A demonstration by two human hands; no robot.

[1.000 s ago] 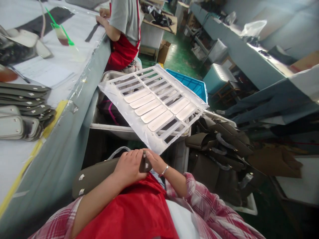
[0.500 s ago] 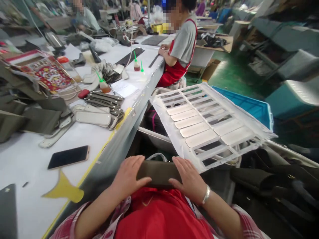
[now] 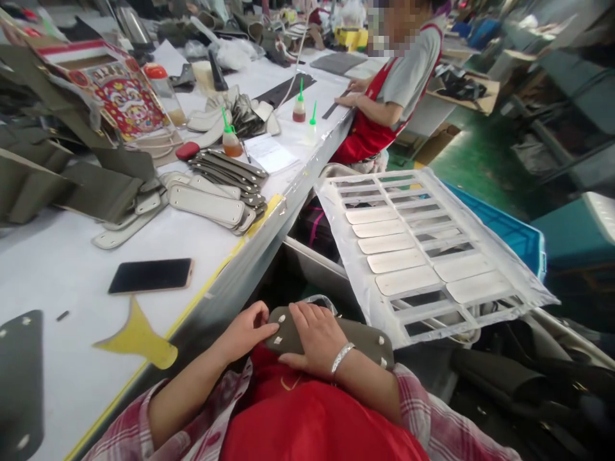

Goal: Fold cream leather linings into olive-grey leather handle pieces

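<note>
A dark olive, round-cornered strip panel (image 3: 362, 338) with small pale spots near its ends lies across my lap, against the red apron (image 3: 307, 422). My right hand (image 3: 317, 336) is laid over its middle, thumb at the near edge and fingers reaching the far edge. At the panel's left end my left hand (image 3: 248, 331) is closed, thumb and curled index finger on the corner. The panel's underside is hidden.
Left is a white table with a phone (image 3: 151, 275), a yellow cut-out (image 3: 139, 336), stacked strips (image 3: 206, 203) and glue bottles (image 3: 232, 141). A white slotted sheet (image 3: 427, 307) holding pale strips lies right, over bins. A co-worker (image 3: 384, 109) sits beyond.
The panel now shows a broad face with pale spots and extends farther right. My right hand has moved left from its right end to its middle. The view has shifted.
</note>
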